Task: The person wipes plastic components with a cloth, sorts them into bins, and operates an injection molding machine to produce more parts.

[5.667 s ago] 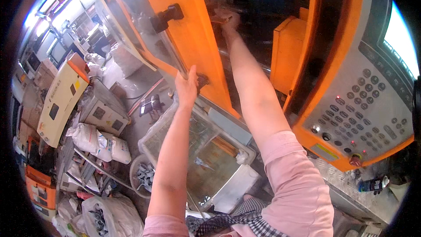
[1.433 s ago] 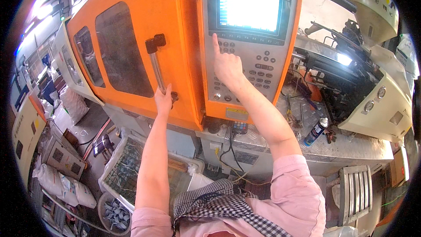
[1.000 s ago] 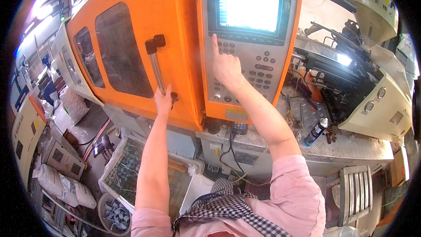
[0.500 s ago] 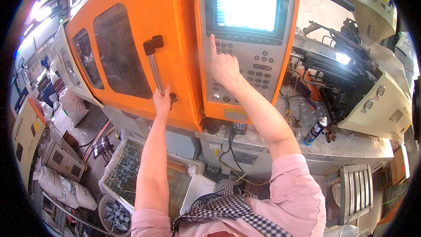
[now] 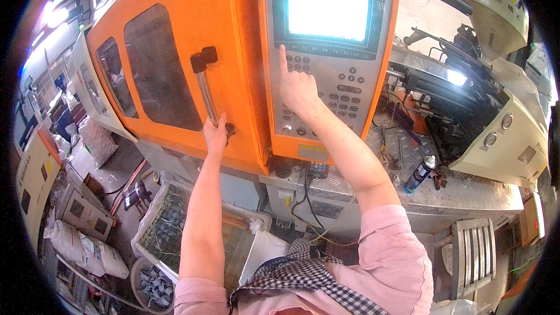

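My left hand [image 5: 216,135] is wrapped round the lower end of a metal door handle [image 5: 205,90] on an orange machine door [image 5: 223,23]. Over the grey control panel [image 5: 324,105] is my right hand [image 5: 298,90], holding nothing. Its index finger is stretched up to the left end of the key row just below the lit screen [image 5: 328,13], and the other fingers are curled. The fingertip covers the spot it points at, so I cannot tell whether it presses a key. Several round buttons [image 5: 344,102] sit right of this hand. The door's dark window [image 5: 160,67] is at the left.
A lined bin [image 5: 166,221] stands below the door, beside my left forearm. A bucket of grey parts [image 5: 154,286] and white sacks [image 5: 87,251] are at the lower left. On the metal ledge at right stands a spray can [image 5: 419,175]; a slatted chair [image 5: 473,256] is below it.
The screen has turned from a page with blue rows at its left to a nearly plain white glare. Both hands keep their places.
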A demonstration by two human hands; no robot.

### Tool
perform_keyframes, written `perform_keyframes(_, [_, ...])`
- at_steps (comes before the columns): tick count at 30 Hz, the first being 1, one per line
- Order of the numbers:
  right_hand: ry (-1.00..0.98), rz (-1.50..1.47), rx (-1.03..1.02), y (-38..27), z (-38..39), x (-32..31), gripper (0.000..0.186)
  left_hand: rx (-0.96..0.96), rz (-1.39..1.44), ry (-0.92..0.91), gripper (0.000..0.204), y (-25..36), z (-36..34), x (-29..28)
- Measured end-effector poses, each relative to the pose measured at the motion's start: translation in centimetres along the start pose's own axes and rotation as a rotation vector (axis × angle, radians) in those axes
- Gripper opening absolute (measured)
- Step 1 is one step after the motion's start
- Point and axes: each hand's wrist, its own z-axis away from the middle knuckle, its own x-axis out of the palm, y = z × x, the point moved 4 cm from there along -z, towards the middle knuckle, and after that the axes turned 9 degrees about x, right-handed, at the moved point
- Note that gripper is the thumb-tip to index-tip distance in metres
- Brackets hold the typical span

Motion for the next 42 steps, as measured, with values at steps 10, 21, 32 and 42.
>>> perform_keyframes(10, [-0.056,-0.014,0.033,0.3,0.4,-0.8,0.086,0.039,0.020,0.001,0.022,-0.1,-0.1,-0.3])
perform_keyframes(21, [-0.101,-0.078,0.109,2.0,2.9,-2.6,0.083,0.058,-0.011,0.016,0.025,-1.4,-0.5,-0.3])
perform_keyframes(32, [0.036,-0.042,0.101,3.4,3.1,-2.2,0.087,-0.022,0.087,-0.018,0.017,1.3,0.2,0.0])
perform_keyframes(42, [0.055,-0.035,0.075,3.1,2.8,-2.1,0.085,0.002,0.040,-0.016,0.017,-0.2,-0.3,-0.1])
